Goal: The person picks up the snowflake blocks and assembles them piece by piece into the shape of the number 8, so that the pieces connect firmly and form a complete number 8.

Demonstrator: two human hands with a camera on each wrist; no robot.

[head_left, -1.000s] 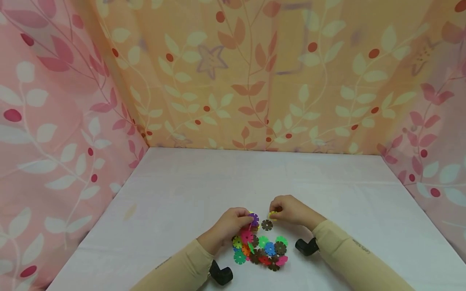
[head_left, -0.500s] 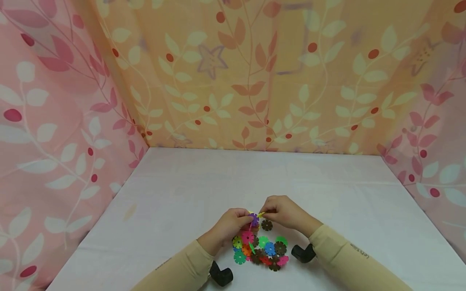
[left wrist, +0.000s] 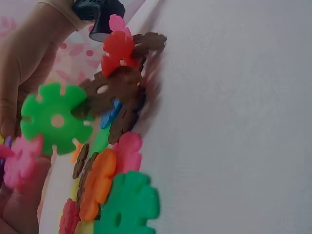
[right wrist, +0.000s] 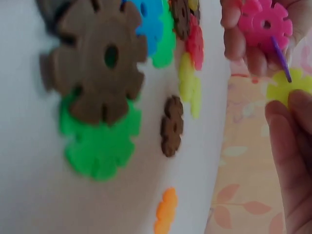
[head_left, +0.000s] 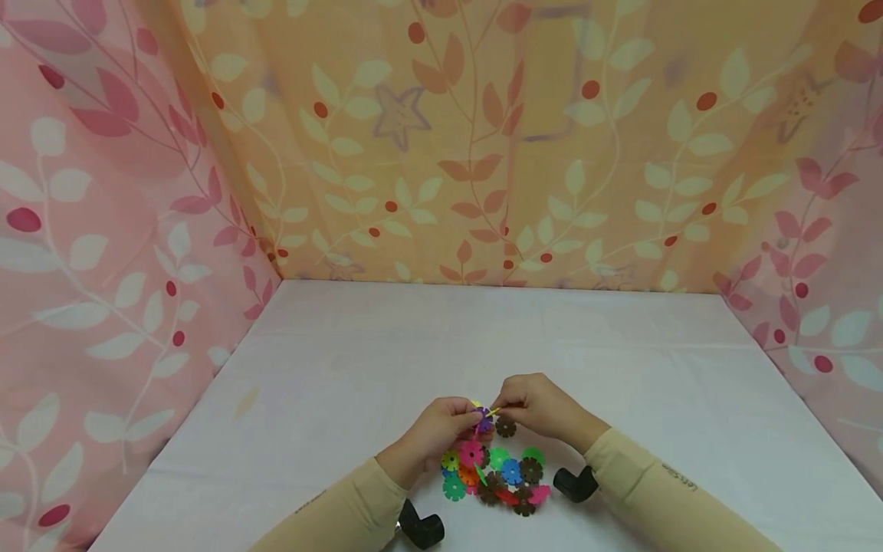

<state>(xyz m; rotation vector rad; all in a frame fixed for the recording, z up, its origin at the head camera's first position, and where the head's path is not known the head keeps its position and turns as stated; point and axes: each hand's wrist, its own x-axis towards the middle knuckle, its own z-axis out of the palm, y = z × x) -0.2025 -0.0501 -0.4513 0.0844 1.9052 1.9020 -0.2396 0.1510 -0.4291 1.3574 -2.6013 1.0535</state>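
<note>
My left hand point(head_left: 441, 425) pinches a purple notched plastic disc point(head_left: 484, 419) above the table. A pink disc point(right wrist: 265, 24) is joined to the purple one, and a green disc point(left wrist: 57, 119) adjoins the pink one. Brown and red discs point(left wrist: 118, 51) trail on from the green one in a row; some joints are hidden. Thumb and fingertips of my right hand point(head_left: 541, 402) pinch a yellow disc point(right wrist: 287, 84). Its edge meets the purple disc's edge; whether their slots interlock I cannot tell.
Several loose discs lie close below the hands, among them a teal disc point(head_left: 454, 487), a blue disc point(head_left: 511, 471) and a dark brown disc point(head_left: 506, 427). Black wrist cameras point(head_left: 576, 484) hang under both sleeves. Patterned curtains point(head_left: 414, 153) enclose the white table point(head_left: 386, 330).
My right hand has moved left, bringing the yellow disc to the purple one. My left hand has barely moved; the red and pink discs at the row's end have shifted slightly right.
</note>
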